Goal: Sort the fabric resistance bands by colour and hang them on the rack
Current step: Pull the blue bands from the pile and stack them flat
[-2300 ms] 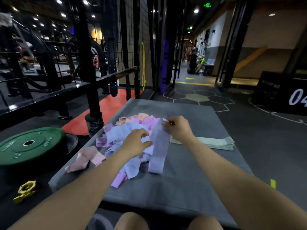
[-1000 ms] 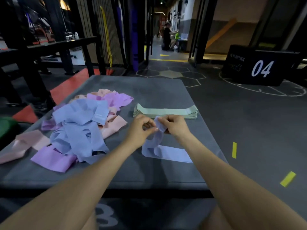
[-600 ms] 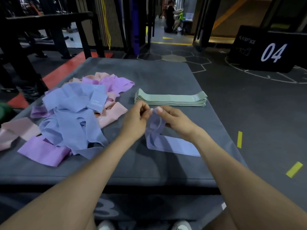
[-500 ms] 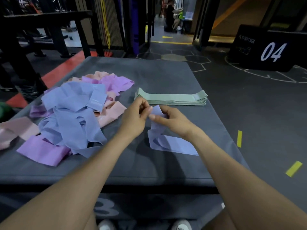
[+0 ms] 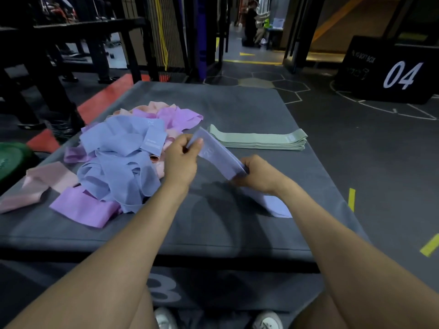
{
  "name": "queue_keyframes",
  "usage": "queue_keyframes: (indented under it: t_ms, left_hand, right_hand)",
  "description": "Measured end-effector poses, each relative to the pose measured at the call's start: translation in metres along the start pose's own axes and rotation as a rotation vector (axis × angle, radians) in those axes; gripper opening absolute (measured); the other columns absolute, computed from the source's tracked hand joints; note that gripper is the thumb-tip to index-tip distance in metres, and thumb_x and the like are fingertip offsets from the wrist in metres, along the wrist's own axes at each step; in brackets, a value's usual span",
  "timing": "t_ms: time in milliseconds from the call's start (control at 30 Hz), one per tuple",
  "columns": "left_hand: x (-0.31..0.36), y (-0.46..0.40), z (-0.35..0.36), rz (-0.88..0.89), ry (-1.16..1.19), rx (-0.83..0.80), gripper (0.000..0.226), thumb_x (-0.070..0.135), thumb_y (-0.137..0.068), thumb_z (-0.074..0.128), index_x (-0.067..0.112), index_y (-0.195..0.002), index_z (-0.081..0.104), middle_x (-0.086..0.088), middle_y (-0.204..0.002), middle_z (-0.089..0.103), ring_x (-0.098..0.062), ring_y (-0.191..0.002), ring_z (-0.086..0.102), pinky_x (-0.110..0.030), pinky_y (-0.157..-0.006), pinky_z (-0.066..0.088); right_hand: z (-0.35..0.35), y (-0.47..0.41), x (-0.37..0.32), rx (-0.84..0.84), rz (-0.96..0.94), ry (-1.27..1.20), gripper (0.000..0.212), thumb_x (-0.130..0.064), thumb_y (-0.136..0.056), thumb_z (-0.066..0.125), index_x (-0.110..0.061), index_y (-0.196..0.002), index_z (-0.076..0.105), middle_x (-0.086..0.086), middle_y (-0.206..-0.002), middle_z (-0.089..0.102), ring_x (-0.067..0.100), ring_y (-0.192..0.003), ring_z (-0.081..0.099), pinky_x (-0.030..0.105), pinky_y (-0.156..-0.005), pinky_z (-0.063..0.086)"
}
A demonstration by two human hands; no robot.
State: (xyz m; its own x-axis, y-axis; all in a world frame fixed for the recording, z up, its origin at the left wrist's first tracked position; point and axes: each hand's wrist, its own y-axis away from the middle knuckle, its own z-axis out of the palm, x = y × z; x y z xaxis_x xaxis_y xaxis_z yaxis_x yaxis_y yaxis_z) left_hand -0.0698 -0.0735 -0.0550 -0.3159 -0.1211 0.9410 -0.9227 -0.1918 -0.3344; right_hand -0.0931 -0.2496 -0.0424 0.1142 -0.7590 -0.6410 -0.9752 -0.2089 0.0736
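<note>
Above the grey counter (image 5: 249, 110), left hand (image 5: 181, 160) and right hand (image 5: 260, 176) now pinch the blue band (image 5: 219, 155) stretched flat between them, no longer bunched; beside the green stack (image 5: 259, 140), it appears ready for stacking.

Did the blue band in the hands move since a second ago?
Yes. Both hands now hold the blue band stretched out, its far end raised toward the green stack; earlier it drooped onto the mat.
</note>
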Motion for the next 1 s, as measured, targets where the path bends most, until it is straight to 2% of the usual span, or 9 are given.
queue_keyframes:
  t_ms: [100, 167, 333, 467, 600, 700, 800, 867, 1000]
  left_hand:
    - [-0.005, -0.007, -0.01, -0.141, 0.146, 0.192, 0.026, 0.015, -0.093, 0.052, 0.019, -0.067, 0.045, 0.001, -0.068, 0.044, -0.014, -0.061, 0.038, -0.018, -0.057, 0.041]
    - [-0.008, -0.009, -0.015, -0.161, 0.137, 0.256, 0.028, 0.015, -0.093, 0.05, 0.021, -0.067, 0.044, 0.004, -0.069, 0.045, -0.013, -0.064, 0.041, -0.025, -0.065, 0.043]
    - [-0.013, -0.008, -0.012, -0.221, 0.149, 0.338, 0.023, 0.016, -0.094, 0.047, 0.024, -0.072, 0.045, 0.004, -0.074, 0.052, -0.012, -0.066, 0.05, -0.028, -0.068, 0.049]
    - [-0.025, -0.009, -0.006, -0.269, 0.069, 0.304, 0.008, 0.02, -0.085, 0.048, 0.02, -0.076, 0.049, -0.006, -0.078, 0.052, -0.022, -0.072, 0.047, -0.042, -0.072, 0.049]
    - [-0.033, -0.01, 0.003, -0.281, -0.053, 0.255, 0.01, 0.017, -0.084, 0.05, 0.017, -0.091, 0.058, -0.005, -0.09, 0.059, -0.03, -0.086, 0.059, -0.05, -0.086, 0.053]
    - [-0.037, -0.015, 0.012, -0.292, -0.104, 0.205, 0.015, 0.01, -0.085, 0.049, 0.014, -0.091, 0.062, -0.007, -0.096, 0.063, -0.027, -0.088, 0.059, -0.051, -0.087, 0.053]
    - [-0.043, -0.024, 0.022, -0.283, -0.192, 0.134, 0.005, 0.014, -0.08, 0.053, 0.016, -0.077, 0.056, -0.007, -0.087, 0.062, -0.031, -0.089, 0.061, -0.052, -0.085, 0.053]
    - [-0.041, -0.025, 0.031, -0.271, -0.239, 0.102, 0.013, 0.01, -0.083, 0.057, 0.018, -0.074, 0.051, -0.004, -0.083, 0.058, -0.026, -0.085, 0.057, -0.047, -0.087, 0.052]
    - [-0.049, -0.024, 0.04, -0.204, -0.48, 0.046, 0.011, 0.009, -0.086, 0.058, 0.007, -0.097, 0.061, -0.001, -0.088, 0.056, -0.02, -0.086, 0.051, -0.024, -0.077, 0.037]
  right_hand:
    - [-0.006, 0.005, 0.014, -0.043, 0.121, 0.214, 0.021, -0.025, -0.079, 0.071, -0.012, -0.078, 0.054, 0.005, -0.072, 0.052, 0.02, -0.064, 0.045, 0.027, -0.056, 0.035]
    - [-0.014, 0.006, 0.027, 0.029, 0.146, 0.245, 0.018, -0.021, -0.077, 0.073, -0.012, -0.082, 0.058, 0.008, -0.08, 0.055, 0.022, -0.074, 0.05, 0.026, -0.061, 0.035]
    - [-0.037, 0.014, 0.06, 0.165, 0.3, 0.168, 0.02, -0.015, -0.07, 0.076, -0.001, -0.078, 0.065, 0.014, -0.069, 0.061, 0.026, -0.068, 0.058, 0.028, -0.057, 0.04]
    - [-0.044, 0.025, 0.075, 0.265, 0.341, -0.197, 0.011, -0.007, -0.075, 0.072, 0.0, -0.07, 0.065, 0.015, -0.066, 0.055, 0.021, -0.056, 0.046, 0.027, -0.056, 0.037]
    - [-0.047, 0.027, 0.092, 0.373, 0.412, -0.549, 0.015, -0.006, -0.079, 0.072, 0.002, -0.071, 0.062, 0.016, -0.068, 0.058, 0.016, -0.05, 0.054, 0.021, -0.048, 0.039]
    - [-0.052, 0.021, 0.103, 0.464, 0.474, -0.657, 0.019, -0.002, -0.082, 0.069, -0.006, -0.067, 0.057, 0.007, -0.056, 0.056, 0.003, -0.034, 0.049, 0.013, -0.038, 0.039]
    - [-0.059, 0.009, 0.117, 0.654, 0.485, -0.572, 0.019, -0.003, -0.084, 0.065, -0.008, -0.067, 0.058, 0.014, -0.067, 0.061, 0.011, -0.047, 0.054, 0.023, -0.053, 0.047]
    - [-0.062, 0.002, 0.124, 0.748, 0.5, -0.461, 0.01, -0.005, -0.084, 0.064, -0.007, -0.074, 0.062, 0.016, -0.079, 0.063, 0.02, -0.065, 0.056, 0.032, -0.064, 0.047]
    - [-0.062, -0.006, 0.134, 0.791, 0.498, -0.263, 0.007, -0.007, -0.086, 0.061, -0.008, -0.088, 0.067, 0.012, -0.086, 0.063, 0.023, -0.078, 0.055, 0.026, -0.067, 0.037]
